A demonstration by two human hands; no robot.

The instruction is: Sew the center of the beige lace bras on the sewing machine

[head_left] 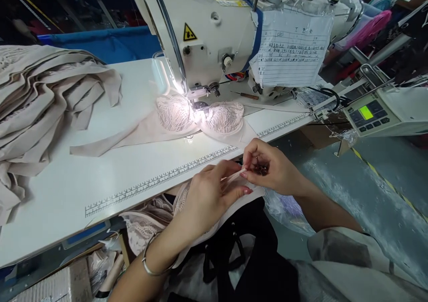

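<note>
A pale pink lace bra (177, 114) lies across the white table, its middle under the lit needle area of the sewing machine (207, 34). In front of the table edge, both hands are on a second pale pink piece (234, 204) with lace cups, lying over my lap. My left hand (207, 199), a bangle at its wrist, is closed around an edge of this bra, thumb and fingers apart around a fold. With thumb and forefinger my right hand (274, 166) pinches the tip of the same edge. Part of this bra hides beneath my left hand and forearm.
On the left a big heap of pale pink bras (43, 101) covers the table. A printed ruler (160, 179) runs along the front edge. Behind the needle lies a small wooden-handled tool (249, 96). The machine's control panel (371, 114) juts out at right.
</note>
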